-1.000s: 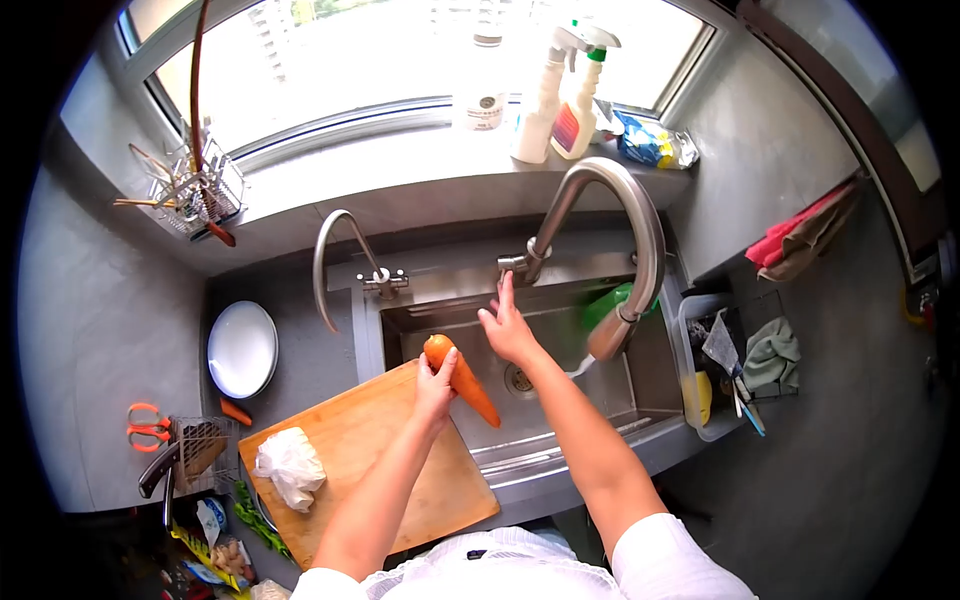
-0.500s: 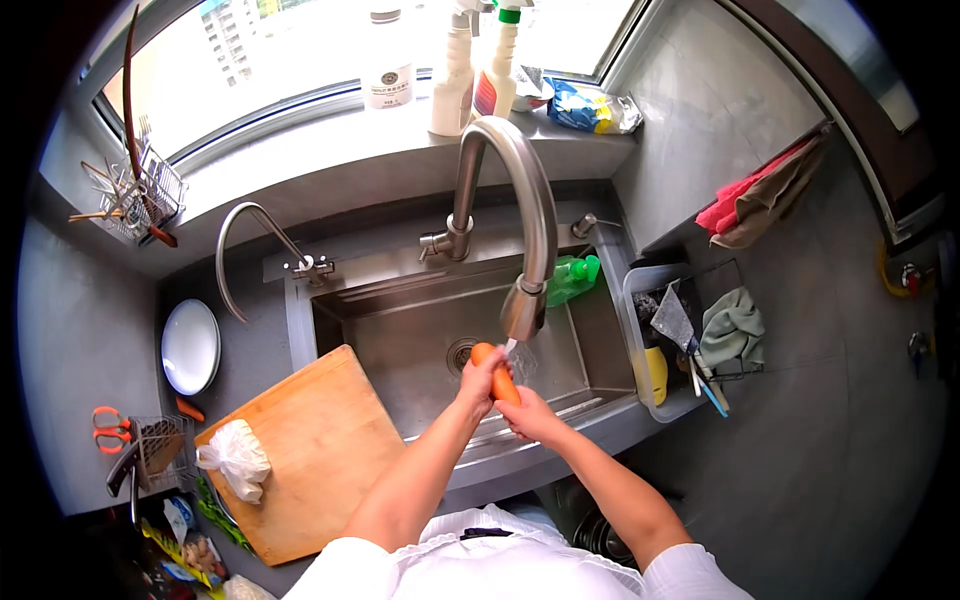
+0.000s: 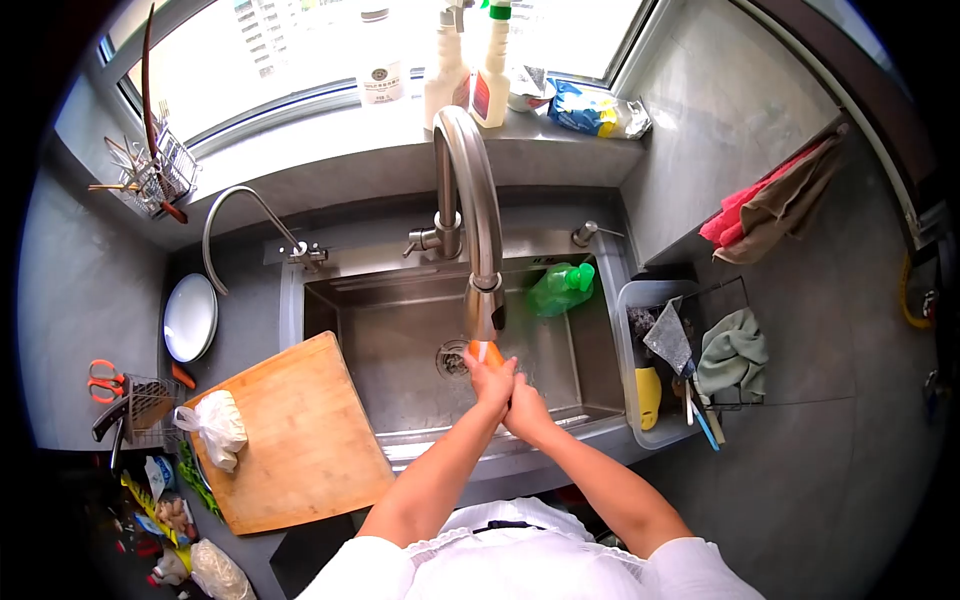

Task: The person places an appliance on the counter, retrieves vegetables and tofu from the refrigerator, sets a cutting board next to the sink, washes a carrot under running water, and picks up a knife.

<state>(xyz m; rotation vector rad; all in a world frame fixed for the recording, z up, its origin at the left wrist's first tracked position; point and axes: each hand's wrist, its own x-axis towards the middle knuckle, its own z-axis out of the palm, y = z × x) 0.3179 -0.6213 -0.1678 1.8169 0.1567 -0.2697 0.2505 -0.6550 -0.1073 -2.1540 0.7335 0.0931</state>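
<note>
An orange carrot [image 3: 486, 352] is right below the faucet head [image 3: 486, 308], with water running onto its upper end. My left hand [image 3: 490, 381] is wrapped around the carrot's middle. Close against it, my right hand [image 3: 526, 411] is closed at the carrot's lower end, which the fingers mostly hide. Both hands are over the front part of the steel sink [image 3: 400, 340]. The drain [image 3: 453, 360] lies just left of the carrot.
Left of the sink, a wooden cutting board [image 3: 300, 440] carries a white plastic bag [image 3: 216, 428]. A green bottle [image 3: 562, 290] stands in the sink's back right corner. To the right is a clear bin [image 3: 632, 375] with cleaning tools. A small curved tap [image 3: 225, 205] rises at the left.
The swivelling faucet has shifted left. My hands have come closer together, and the carrot has moved slightly left, its tip now directly beneath the faucet head.
</note>
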